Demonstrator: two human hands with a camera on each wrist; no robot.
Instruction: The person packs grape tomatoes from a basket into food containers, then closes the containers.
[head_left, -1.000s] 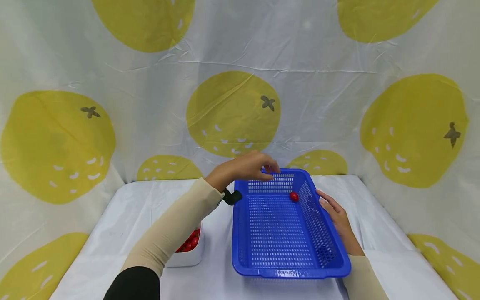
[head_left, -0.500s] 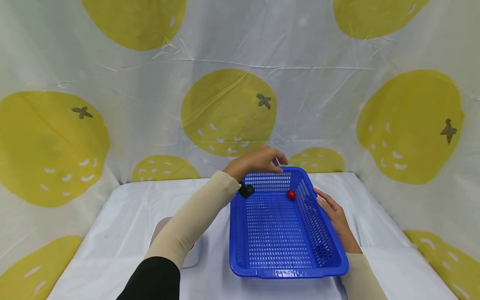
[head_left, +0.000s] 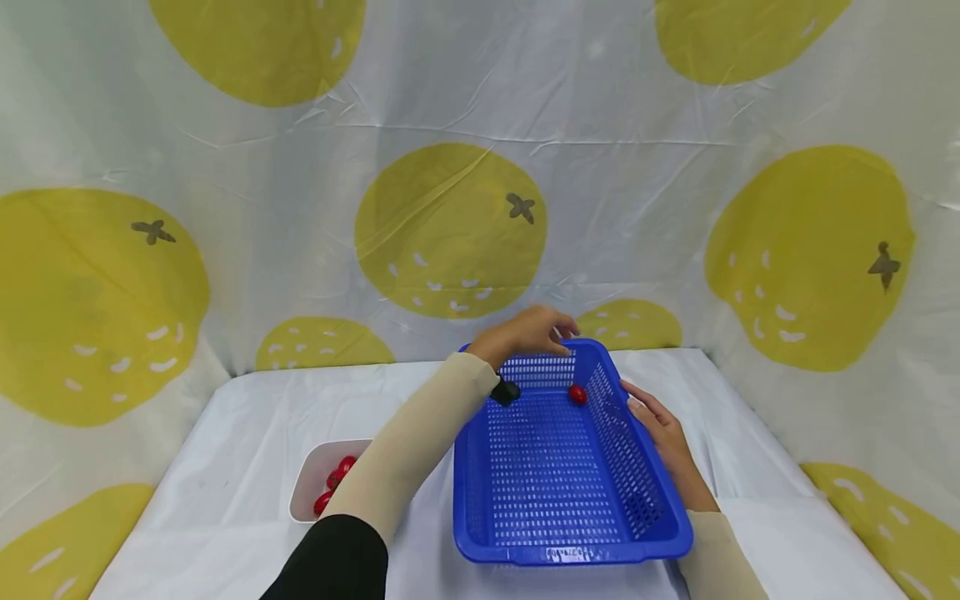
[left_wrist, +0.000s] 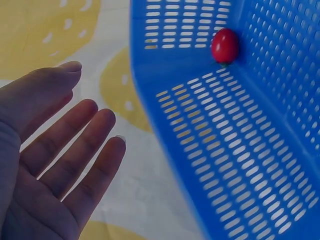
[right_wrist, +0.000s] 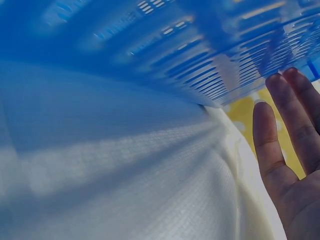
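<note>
A blue slatted plastic basket (head_left: pixel 555 467) lies lengthwise before me on the white cloth. One red cherry tomato (head_left: pixel 577 394) sits inside at its far right corner; the left wrist view shows the same cherry tomato (left_wrist: pixel 225 46) against the wall. My left hand (head_left: pixel 528 331) is over the basket's far left end, its palm bare and fingers loosely bent with nothing between them. At the right rim, my right hand (head_left: pixel 666 437) rests with thumb and index finger against the edge. From the right wrist, the fingers (right_wrist: pixel 282 107) look straight, tips right at the basket's outer side.
A white tub (head_left: pixel 303 487) holding several red cherry tomatoes (head_left: pixel 333 479) stands left of the basket, partly covered by my left sleeve (head_left: pixel 423 442). White cloth covers the table (head_left: pixel 255 417). Behind hangs a white curtain (head_left: pixel 622 208) printed with yellow fruit.
My left hand has moved right over the basket's far end, and the shifting forearm uncovers the tub's left part. The right hand stays at the rim. The head view has turned slightly right.
</note>
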